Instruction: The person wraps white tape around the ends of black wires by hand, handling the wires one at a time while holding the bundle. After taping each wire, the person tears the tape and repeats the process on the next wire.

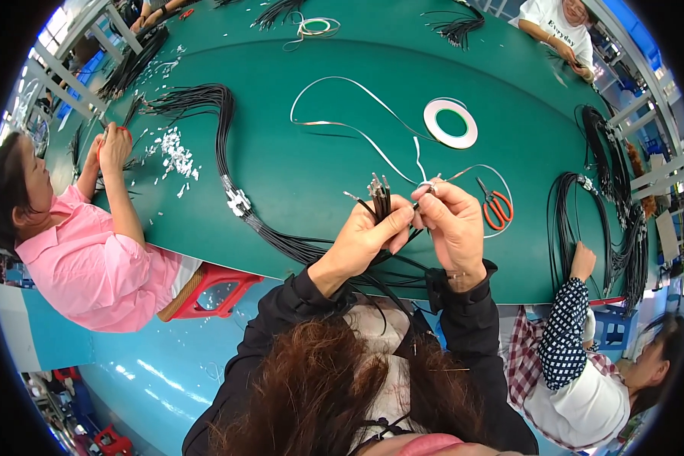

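Observation:
My left hand (pixel 368 234) is closed round a bunch of thin black cables (pixel 380 204), their bare metal ends pointing up above the fingers. Close beside it, my right hand (pixel 456 228) pinches a narrow white tape strip (pixel 423 182) near a cable end; the fingertips partly hide that spot. From there the strip loops out over the table towards a white tape roll (pixel 433 120) with a green inner ring. Red-handled snips (pixel 489 199) lie just right of my right hand. The long cable bundle (pixel 226 129) curves away to the left, with a white wrap (pixel 238 202) round it.
The green table (pixel 342 57) carries scattered white scraps (pixel 176 156) at left and more cable bundles (pixel 608 182) at right. A person in pink (pixel 83 258) works on the left, another in a checked sleeve (pixel 566 334) on the right. Another tape coil (pixel 315 28) lies far off.

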{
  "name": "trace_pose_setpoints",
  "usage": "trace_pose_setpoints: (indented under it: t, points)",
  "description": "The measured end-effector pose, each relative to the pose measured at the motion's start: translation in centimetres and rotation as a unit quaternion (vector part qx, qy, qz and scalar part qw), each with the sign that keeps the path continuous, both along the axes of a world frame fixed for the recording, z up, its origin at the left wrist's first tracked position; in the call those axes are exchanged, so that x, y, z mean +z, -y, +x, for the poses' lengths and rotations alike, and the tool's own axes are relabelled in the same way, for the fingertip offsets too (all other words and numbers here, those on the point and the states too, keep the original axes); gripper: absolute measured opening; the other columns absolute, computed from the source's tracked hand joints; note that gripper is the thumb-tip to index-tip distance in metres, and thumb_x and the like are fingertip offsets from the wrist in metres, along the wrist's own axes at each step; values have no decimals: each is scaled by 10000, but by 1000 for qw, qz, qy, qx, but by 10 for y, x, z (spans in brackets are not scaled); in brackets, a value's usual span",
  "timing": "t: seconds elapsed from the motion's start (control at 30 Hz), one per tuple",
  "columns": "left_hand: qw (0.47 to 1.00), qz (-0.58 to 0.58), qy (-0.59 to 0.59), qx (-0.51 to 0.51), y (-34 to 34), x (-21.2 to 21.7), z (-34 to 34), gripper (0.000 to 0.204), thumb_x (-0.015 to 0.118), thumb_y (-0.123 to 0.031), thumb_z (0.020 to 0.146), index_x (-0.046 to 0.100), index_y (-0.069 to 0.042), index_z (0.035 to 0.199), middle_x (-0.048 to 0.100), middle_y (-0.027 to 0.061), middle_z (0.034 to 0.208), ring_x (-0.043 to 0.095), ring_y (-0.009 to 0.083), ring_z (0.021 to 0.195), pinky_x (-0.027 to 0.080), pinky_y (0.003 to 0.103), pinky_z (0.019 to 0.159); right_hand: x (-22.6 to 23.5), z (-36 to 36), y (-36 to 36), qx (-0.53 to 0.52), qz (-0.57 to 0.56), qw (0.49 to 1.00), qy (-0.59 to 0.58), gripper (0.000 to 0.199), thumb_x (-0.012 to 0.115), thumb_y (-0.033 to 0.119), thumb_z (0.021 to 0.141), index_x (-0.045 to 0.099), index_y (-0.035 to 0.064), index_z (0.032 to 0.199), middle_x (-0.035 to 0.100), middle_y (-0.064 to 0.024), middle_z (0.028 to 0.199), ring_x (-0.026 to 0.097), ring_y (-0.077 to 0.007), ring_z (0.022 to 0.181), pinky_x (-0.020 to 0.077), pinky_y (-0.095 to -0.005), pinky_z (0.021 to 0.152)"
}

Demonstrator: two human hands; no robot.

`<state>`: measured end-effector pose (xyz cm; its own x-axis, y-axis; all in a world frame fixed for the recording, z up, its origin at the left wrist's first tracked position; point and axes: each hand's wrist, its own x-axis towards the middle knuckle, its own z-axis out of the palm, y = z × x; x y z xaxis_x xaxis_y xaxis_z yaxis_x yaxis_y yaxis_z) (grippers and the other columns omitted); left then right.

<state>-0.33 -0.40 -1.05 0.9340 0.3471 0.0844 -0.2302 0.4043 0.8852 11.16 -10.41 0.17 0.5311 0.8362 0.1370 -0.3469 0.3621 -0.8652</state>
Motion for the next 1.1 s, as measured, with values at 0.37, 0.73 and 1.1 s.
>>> trace_pose_setpoints:
  t: [0.37,0.73,1.1]
  points:
    - [1000,-11,-9,-5,-1,-6,0,211,466,-219,943,545,-33,880,476,-17,569,391,41,477,272,186,450,1,2,-5,15,4,999,-37,152,575,55,869,608,-50,973,587,-62,836,480,-76,639,388,-202,581]
    - [989,76,73,103,-10,9,-3,132,480,-128,931,513,-5,895,534,109,1003,453,70,536,368,200,498,3,-6,8,3,-46,996,79,165,543,76,894,596,-46,992,605,-70,828,471,-74,625,371,-194,552]
    - [995,64,63,50,-20,6,-11,141,512,-145,924,506,-10,886,510,50,915,427,74,576,347,216,523,13,-5,14,4,-101,983,151,77,531,38,878,571,-17,915,595,-137,971,461,-53,577,365,-186,504]
